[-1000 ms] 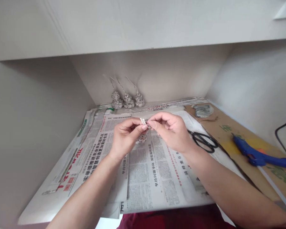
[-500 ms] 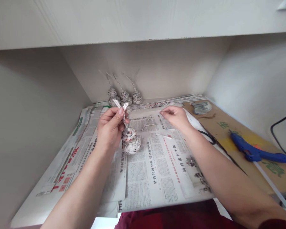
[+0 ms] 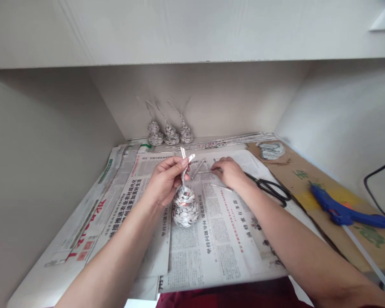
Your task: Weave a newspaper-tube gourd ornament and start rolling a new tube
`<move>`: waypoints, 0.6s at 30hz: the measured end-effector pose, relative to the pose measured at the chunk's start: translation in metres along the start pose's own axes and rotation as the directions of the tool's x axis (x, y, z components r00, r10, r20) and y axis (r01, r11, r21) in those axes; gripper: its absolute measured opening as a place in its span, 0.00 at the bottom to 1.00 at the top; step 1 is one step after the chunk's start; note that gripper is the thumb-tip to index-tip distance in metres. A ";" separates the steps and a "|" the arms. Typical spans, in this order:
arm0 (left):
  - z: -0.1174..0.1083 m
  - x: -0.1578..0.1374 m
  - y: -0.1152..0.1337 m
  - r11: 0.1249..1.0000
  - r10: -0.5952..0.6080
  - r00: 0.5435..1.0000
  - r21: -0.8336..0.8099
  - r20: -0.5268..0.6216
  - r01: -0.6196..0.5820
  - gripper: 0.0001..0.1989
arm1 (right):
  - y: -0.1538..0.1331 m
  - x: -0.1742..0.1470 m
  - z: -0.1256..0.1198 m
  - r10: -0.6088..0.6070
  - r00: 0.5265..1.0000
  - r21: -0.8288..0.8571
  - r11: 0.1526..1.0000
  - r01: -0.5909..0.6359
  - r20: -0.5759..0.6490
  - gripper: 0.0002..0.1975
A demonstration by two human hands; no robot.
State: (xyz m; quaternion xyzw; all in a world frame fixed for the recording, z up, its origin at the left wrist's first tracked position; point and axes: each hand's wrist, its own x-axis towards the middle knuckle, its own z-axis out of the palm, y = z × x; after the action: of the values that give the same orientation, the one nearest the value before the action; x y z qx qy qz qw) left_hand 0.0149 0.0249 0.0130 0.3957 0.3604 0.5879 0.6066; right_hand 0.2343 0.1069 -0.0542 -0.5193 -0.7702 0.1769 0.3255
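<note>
My left hand [image 3: 169,179] pinches the stem of a small gourd woven from rolled newspaper [image 3: 185,209]. The gourd hangs upright below the fingers, its round body over the newspaper. Two pale cut paper ends [image 3: 189,158] stick up above my thumb. To the right, my right hand [image 3: 229,172] is low over the newspaper, its fingers closed at the right end of a thin paper strip [image 3: 203,172]. Its fingertips are partly hidden. Beside this strip lie another bent paper piece [image 3: 199,166] and a short white piece [image 3: 221,187]. Black-handled scissors [image 3: 272,188] lie partly behind my right wrist.
Newspaper sheets [image 3: 208,256] cover the worktop. Three woven gourds [image 3: 171,136] stand at the back wall, beside long paper rods [image 3: 231,140]. On cardboard [image 3: 298,179] at the right are a blue glue gun [image 3: 343,210] and a grey crumpled lump [image 3: 271,150]. Cabinet walls enclose both sides.
My left hand has shifted right and slightly down with the gourd. My right hand has lowered leftward onto the paper strip, and more of the scissors shows.
</note>
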 end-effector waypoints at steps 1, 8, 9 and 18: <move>0.000 -0.001 0.000 1.000 -0.002 1.000 0.006 0.003 0.002 0.14 | -0.001 0.000 0.000 0.001 1.000 0.018 1.000 -0.001 0.003 0.04; 0.001 -0.004 -0.002 0.991 0.050 0.998 0.123 0.044 -0.056 0.12 | -0.037 -0.002 -0.019 0.090 0.995 0.489 0.867 -0.098 0.038 0.08; 0.002 -0.005 -0.003 0.987 0.061 0.997 0.148 0.052 -0.068 0.13 | -0.047 -0.004 -0.025 0.083 0.994 0.656 0.747 -0.107 0.068 0.09; 0.008 -0.012 -0.003 0.978 0.074 0.990 0.186 0.116 -0.095 0.14 | -0.104 -0.036 -0.059 -0.133 0.990 0.890 0.444 0.103 -0.049 0.06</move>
State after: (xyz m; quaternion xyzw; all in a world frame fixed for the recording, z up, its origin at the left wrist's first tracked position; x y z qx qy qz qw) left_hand 0.0226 0.0121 0.0134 0.4984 0.3646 0.5535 0.5589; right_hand 0.2124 0.0288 0.0405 -0.2149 -0.6023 0.5376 0.5496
